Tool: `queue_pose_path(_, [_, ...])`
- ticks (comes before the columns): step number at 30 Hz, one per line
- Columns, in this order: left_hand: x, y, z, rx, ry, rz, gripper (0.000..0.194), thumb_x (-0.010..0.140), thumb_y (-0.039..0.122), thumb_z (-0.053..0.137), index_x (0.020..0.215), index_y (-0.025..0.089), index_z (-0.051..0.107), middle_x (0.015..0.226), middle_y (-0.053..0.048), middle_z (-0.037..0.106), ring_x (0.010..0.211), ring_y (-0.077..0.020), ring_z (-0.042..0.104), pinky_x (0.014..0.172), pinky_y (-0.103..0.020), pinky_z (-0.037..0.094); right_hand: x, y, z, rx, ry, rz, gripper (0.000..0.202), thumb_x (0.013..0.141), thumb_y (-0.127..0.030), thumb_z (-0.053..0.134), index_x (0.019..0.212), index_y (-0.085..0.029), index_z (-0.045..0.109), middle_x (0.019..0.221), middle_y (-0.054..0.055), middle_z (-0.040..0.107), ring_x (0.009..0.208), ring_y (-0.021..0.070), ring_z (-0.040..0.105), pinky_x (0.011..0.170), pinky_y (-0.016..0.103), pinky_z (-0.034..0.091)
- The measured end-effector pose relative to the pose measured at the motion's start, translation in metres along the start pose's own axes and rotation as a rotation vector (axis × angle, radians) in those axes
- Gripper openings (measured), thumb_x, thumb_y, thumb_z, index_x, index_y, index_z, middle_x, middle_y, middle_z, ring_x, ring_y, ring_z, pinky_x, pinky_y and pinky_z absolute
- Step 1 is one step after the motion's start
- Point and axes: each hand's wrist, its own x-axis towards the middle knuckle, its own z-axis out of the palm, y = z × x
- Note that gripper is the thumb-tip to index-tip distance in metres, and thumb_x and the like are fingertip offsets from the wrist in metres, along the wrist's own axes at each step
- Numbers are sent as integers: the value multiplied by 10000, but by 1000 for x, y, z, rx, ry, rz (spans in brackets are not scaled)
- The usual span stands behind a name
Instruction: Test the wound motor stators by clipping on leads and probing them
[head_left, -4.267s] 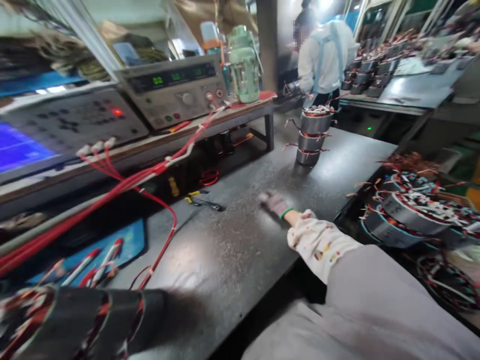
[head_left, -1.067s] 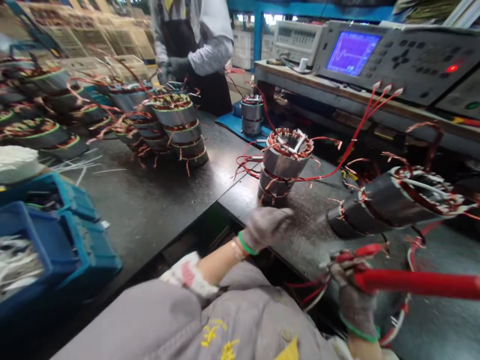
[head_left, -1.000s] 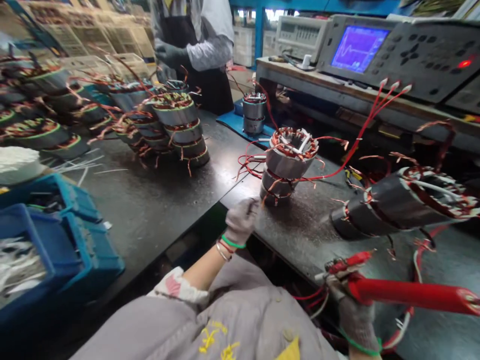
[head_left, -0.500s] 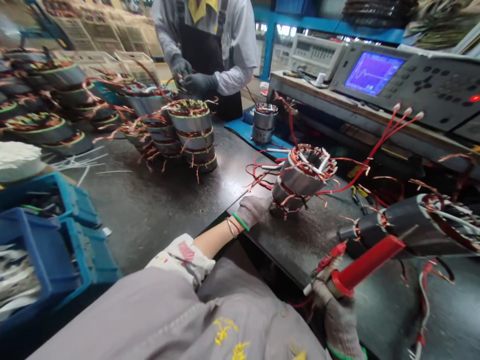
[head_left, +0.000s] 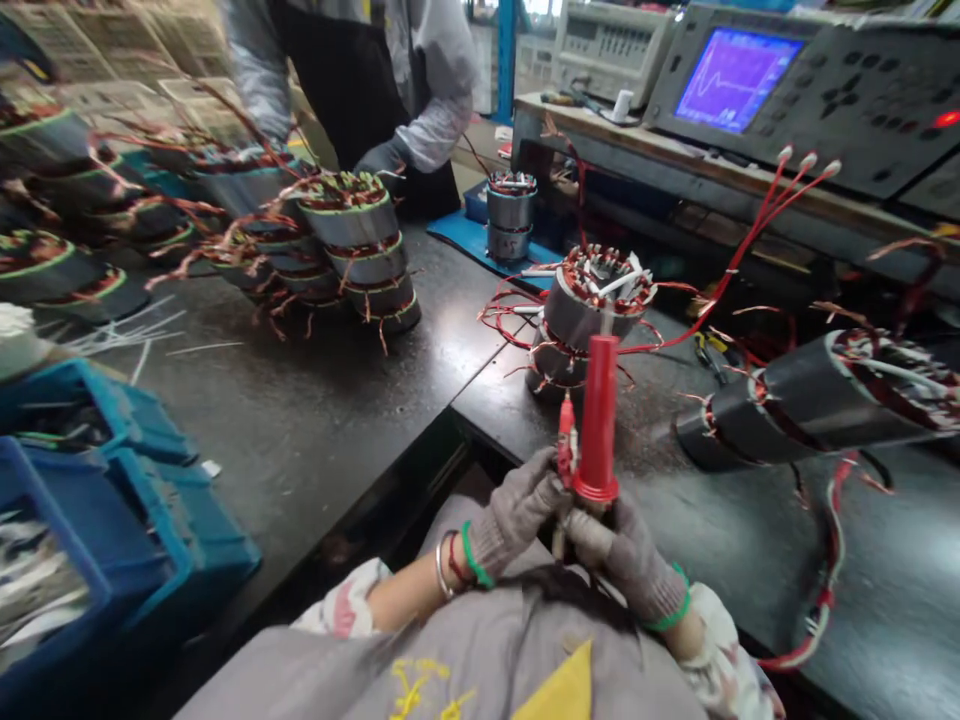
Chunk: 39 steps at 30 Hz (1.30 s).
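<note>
Thick red probe [head_left: 598, 420] is held in right grip [head_left: 634, 560]; thin red probe [head_left: 566, 435] is pinched in left grip [head_left: 516, 515], just beside. Wire-wound stack [head_left: 571, 322] is supported by tabletop [head_left: 750, 545] beyond both grips.

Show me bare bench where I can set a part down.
Bare: the left bench between the blue bins and the left coil stack; the right bench, both sides of the curved cable, in front of the right stack. Crowded: behind the left coil stack, packed with more coils; around the middle coil, with red wires.
</note>
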Motion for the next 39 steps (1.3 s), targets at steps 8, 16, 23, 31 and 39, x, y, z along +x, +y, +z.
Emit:
queue_pose_path(8, [6, 49, -23, -644, 90, -295, 573, 760, 681, 723, 1055, 190, 717, 613, -2, 620, 403, -67, 414, 381, -194, 330, -23, -14, -30, -121, 136, -221, 418, 781, -397, 800, 1151, -229, 702, 1020, 85, 786, 743, 213, 739, 687, 344, 638])
queue_pose_path(16, [39, 47, -74, 185, 537, 258, 473, 848, 494, 684, 1235, 223, 708, 1078, -70, 768, 777, -168, 692, 706, -273, 590, -44, 6, -92, -1063, 486, -724, 703, 884, -317, 686, 1547, -301, 451, 1360, 111, 684, 1151, 291, 718, 926, 379, 620])
queue_pose_path(23, [32, 50, -83, 486, 320, 438, 391, 920, 391, 637, 1269, 240, 726, 1257, -73, 745, 1104, -244, 733, 985, -338, 591, -45, -11, -96, -1335, 374, -901, 741, 935, -232, 613, 1613, -294, 320, 1317, 117, 708, 1008, 262, 771, 796, 325, 659])
queue_pose_path(31, [85, 57, -86, 519, 573, 334, 394, 947, 415, 548, 1149, 159, 769, 1079, -71, 797, 998, -228, 748, 943, -316, 584, -23, -13, -101, -1156, 420, -793, 688, 927, -273, 640, 1574, -265, 408, 1444, 93, 625, 1267, 293, 650, 1085, 441, 542])
queue_pose_path(39, [65, 14, -85, 615, 509, 180, 388, 962, 427, 548, 1213, 212, 751, 1178, -70, 775, 1117, -254, 726, 1006, -354, 554, -48, 29, -98, -1166, 423, -748, 525, 932, -284, 633, 1447, -211, 560, 1259, 105, 739, 1047, 257, 761, 872, 326, 652])
